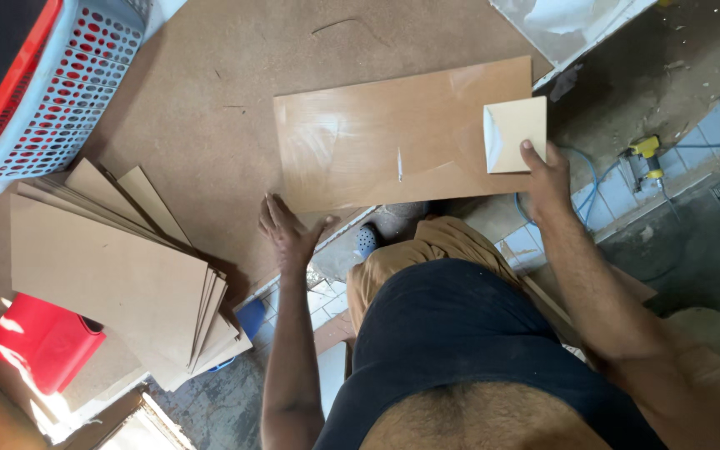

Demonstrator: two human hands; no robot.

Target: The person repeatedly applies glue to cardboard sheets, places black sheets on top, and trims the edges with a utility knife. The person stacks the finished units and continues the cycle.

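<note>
A glossy brown rectangular board (377,142) lies on a large brown work surface (210,92). My left hand (289,229) rests flat with fingers spread at the near left corner of the board. My right hand (547,171) grips a small pale square piece (514,133) by its lower edge, holding it over the board's right end. A short pale mark shows near the board's middle.
A stack of several plain brown boards (118,267) lies fanned at the left, with a red sheet (39,342) beside it. A grey perforated basket with a red rim (60,92) stands top left. A yellow tool with a blue hose (647,154) lies on the tiled floor at right.
</note>
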